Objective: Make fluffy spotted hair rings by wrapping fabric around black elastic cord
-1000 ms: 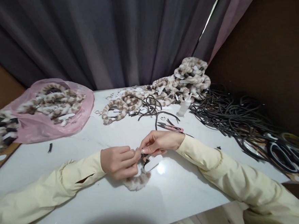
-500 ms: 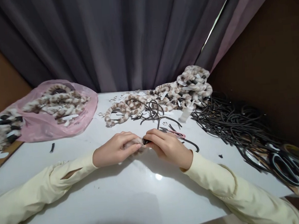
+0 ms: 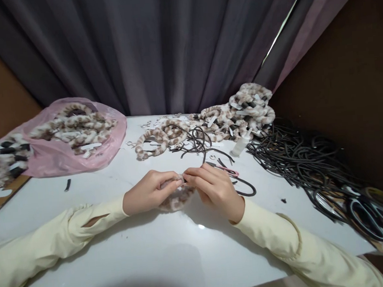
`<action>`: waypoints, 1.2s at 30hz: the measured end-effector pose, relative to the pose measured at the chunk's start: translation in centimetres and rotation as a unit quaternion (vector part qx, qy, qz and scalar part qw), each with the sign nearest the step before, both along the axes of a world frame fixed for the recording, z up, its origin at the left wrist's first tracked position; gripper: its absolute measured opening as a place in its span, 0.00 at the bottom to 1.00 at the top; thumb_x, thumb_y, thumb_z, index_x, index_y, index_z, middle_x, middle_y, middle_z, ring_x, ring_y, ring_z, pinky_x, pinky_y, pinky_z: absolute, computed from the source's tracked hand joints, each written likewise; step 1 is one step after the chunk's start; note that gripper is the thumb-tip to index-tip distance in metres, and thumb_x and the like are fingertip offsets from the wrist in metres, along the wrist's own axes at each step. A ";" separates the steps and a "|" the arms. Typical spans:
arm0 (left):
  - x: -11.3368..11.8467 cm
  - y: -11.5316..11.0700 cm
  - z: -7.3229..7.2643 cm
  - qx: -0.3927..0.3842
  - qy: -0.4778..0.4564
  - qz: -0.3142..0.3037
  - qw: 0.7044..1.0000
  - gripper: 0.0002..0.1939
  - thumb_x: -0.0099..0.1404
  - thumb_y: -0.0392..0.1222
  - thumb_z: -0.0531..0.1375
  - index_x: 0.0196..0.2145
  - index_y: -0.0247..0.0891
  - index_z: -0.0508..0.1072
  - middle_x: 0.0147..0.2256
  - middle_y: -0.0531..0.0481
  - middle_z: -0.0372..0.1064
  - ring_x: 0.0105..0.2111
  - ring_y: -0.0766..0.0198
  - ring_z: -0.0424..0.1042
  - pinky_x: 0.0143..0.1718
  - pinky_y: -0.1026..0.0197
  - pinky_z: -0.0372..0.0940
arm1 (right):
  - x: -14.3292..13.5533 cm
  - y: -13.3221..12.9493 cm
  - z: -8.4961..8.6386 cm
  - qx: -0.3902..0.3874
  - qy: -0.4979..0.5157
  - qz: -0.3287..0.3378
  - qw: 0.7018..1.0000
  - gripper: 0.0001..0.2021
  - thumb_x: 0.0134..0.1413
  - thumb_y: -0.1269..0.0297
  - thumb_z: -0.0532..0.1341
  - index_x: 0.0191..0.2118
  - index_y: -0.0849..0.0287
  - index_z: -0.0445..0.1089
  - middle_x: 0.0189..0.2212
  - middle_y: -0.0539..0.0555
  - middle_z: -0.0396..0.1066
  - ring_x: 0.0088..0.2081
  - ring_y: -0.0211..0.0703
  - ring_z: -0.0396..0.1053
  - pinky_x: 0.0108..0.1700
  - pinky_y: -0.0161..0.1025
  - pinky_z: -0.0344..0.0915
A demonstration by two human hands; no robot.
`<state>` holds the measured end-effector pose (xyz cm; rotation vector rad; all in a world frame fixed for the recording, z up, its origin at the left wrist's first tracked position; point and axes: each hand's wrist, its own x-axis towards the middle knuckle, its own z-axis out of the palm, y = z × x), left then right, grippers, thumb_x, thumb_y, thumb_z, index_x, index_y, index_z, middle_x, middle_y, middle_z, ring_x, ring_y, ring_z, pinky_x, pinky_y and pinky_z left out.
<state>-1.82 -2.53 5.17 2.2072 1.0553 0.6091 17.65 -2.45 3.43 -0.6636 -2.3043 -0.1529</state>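
Between my hands, just above the white table, is a furry brown-and-white ring (image 3: pixel 176 201). My left hand (image 3: pixel 149 190) pinches one end of it with thumb and fingers. The fingertips of my right hand (image 3: pixel 216 186) are closed at the same spot, where a sliver of black shows; my fingers hide most of the join. Just beyond my right hand lie a pink-handled tool (image 3: pixel 231 171) and a curved piece of black cord (image 3: pixel 247 187).
A pink plastic bag (image 3: pixel 111 151) of furry pieces stands at left. Furry rings (image 3: pixel 152 144), tangled cords (image 3: pixel 196 143), a translucent bottle (image 3: pixel 240 144) and a furry heap (image 3: pixel 251 106) sit at the back. Black cords (image 3: pixel 297 153) and large scissors (image 3: pixel 364 219) lie right.
More of the furry ring shows below my hands. The black piece at my right fingertips is now mostly hidden, and my fingertips are closer together.
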 end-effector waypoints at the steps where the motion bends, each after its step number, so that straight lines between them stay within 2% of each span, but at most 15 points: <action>1: 0.0 0.0 0.0 -0.010 -0.004 0.011 1.000 0.15 0.65 0.43 0.49 0.32 0.34 0.72 0.22 0.55 0.65 0.21 0.71 0.59 0.24 0.69 0.54 | -0.1 0.0 -0.1 0.003 0.010 0.004 1.000 0.10 0.58 0.74 0.49 0.35 0.63 0.67 0.37 0.58 0.72 0.31 0.41 0.61 0.32 0.38 0.59; 4: 0.1 0.0 -0.1 -0.019 -0.016 0.034 0.999 0.16 0.64 0.44 0.49 0.33 0.33 0.73 0.24 0.54 0.66 0.22 0.70 0.59 0.25 0.68 0.55 | -0.1 0.1 -0.5 -0.010 0.030 0.023 0.999 0.08 0.56 0.77 0.50 0.33 0.63 0.65 0.38 0.58 0.72 0.31 0.41 0.61 0.32 0.38 0.60; 9: 0.2 0.1 -0.1 -0.009 -0.019 0.025 0.999 0.15 0.64 0.44 0.50 0.31 0.33 0.72 0.24 0.54 0.66 0.23 0.70 0.60 0.26 0.69 0.56 | 0.2 0.4 -1.1 -0.054 0.039 0.065 0.996 0.11 0.53 0.81 0.48 0.36 0.62 0.63 0.40 0.58 0.71 0.33 0.41 0.62 0.35 0.37 0.62; 16: 0.0 0.4 -0.1 -0.030 -0.025 0.054 0.998 0.16 0.63 0.46 0.50 0.31 0.33 0.72 0.25 0.53 0.67 0.25 0.69 0.61 0.27 0.68 0.56 | 0.3 0.3 -1.2 -0.046 0.004 0.063 0.997 0.10 0.52 0.81 0.48 0.33 0.60 0.61 0.45 0.60 0.69 0.35 0.42 0.63 0.35 0.39 0.62; 23: 0.1 0.3 -0.3 -0.005 -0.017 0.049 0.999 0.16 0.64 0.45 0.49 0.30 0.32 0.72 0.22 0.54 0.65 0.22 0.70 0.60 0.24 0.69 0.55 | 0.3 0.5 -1.4 -0.075 0.028 0.088 0.993 0.10 0.51 0.81 0.48 0.33 0.60 0.59 0.41 0.61 0.70 0.36 0.42 0.66 0.36 0.39 0.64; 26: 0.1 0.1 -0.5 0.040 0.000 0.025 0.999 0.14 0.64 0.42 0.49 0.31 0.33 0.72 0.22 0.54 0.66 0.21 0.71 0.61 0.24 0.69 0.56 | 0.1 0.5 -1.3 -0.115 0.081 0.097 0.985 0.09 0.54 0.79 0.48 0.32 0.59 0.59 0.35 0.60 0.71 0.38 0.41 0.68 0.36 0.38 0.66; 29: 0.0 -0.1 -0.8 0.125 0.011 -0.022 0.992 0.12 0.65 0.37 0.48 0.33 0.34 0.70 0.21 0.54 0.66 0.19 0.72 0.61 0.23 0.70 0.56 | -0.1 0.5 -1.0 -0.167 0.123 0.096 0.974 0.08 0.57 0.77 0.48 0.32 0.59 0.60 0.33 0.58 0.71 0.36 0.39 0.69 0.36 0.36 0.66; 33: -0.2 -0.2 -1.2 0.247 0.039 -0.098 0.963 0.11 0.65 0.34 0.45 0.35 0.33 0.67 0.26 0.48 0.68 0.26 0.66 0.67 0.29 0.66 0.61 | -0.1 0.4 -0.4 -0.243 0.136 0.093 0.956 0.06 0.57 0.73 0.51 0.32 0.60 0.63 0.31 0.56 0.71 0.33 0.38 0.69 0.35 0.34 0.66; 36: -0.4 0.0 -1.5 0.324 0.071 -0.138 0.933 0.11 0.64 0.32 0.44 0.35 0.33 0.65 0.24 0.47 0.66 0.25 0.64 0.65 0.28 0.64 0.61 | 0.0 0.4 0.2 -0.317 0.129 0.076 0.936 0.03 0.56 0.69 0.55 0.33 0.60 0.65 0.28 0.53 0.70 0.29 0.36 0.67 0.32 0.33 0.65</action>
